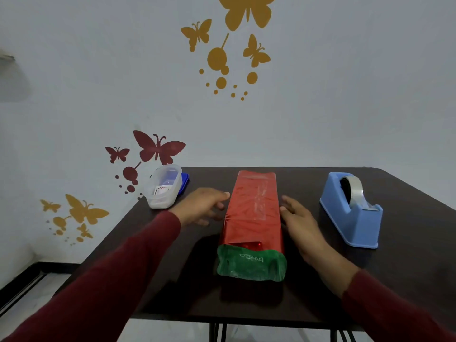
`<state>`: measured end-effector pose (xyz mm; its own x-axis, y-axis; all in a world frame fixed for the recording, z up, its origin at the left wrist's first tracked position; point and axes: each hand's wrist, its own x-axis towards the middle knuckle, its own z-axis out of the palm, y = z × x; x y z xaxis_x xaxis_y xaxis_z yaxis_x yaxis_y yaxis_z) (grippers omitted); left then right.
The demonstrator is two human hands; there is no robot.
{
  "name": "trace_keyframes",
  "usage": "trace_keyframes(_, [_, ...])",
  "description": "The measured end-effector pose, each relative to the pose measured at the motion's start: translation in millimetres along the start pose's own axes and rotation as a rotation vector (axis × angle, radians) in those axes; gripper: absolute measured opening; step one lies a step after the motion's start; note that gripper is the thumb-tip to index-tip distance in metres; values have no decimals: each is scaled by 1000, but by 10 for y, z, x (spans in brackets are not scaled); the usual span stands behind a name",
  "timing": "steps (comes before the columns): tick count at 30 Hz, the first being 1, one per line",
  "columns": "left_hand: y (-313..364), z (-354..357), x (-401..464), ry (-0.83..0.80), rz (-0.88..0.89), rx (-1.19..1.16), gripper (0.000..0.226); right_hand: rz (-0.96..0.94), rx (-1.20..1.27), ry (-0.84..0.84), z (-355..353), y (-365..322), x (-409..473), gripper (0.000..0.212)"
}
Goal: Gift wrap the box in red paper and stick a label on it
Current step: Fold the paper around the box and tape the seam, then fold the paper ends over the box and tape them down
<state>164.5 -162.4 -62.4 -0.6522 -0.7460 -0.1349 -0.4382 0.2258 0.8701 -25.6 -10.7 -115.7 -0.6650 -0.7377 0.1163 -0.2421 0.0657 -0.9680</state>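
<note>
- Flanking the red-wrapped box [251,213], both hands lay low over the dark table [407,267], sleeves reaching in from the near edge.
- Left hand [201,206]: fingers loosely spread, holding nothing, tips at the box's left side; contact unclear.
- Right hand [302,225]: fingers straight, flat along the box's right side.
- Box lay lengthwise mid-table, green paper flap [251,264] open at its near end.
- Blue tape dispenser [350,211] stood right; clear plastic container [164,187] left.

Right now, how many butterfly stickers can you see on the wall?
8. Three gold ones up top: large, left, right. Two dark red mid-left. Three gold low left. More may lie outside the frame.
</note>
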Motion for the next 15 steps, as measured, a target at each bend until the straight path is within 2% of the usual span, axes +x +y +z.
trace_keyframes(2, [-170, 115, -67, -48, -63, -235, 44, 179, 300, -39, 7, -32, -145, 26])
trace_keyframes(4, [-232, 253, -177, -75, -53, -423, 50, 205, 391, -99, -40, -118, -264, 26])
trace_keyframes(7, [-146, 287, -320, 52, 18, -416, 54, 208, 435, -205, -137, -308, -296, 38])
trace_keyframes(11, [322, 30, -327, 200, 116, -620, 57, 243, 486, -173, -405, -817, -94, 57])
trace_keyframes(15, [840, -214, -233, 202, 75, -627, 69, 293, 451, -215, -552, -1258, 114, 69])
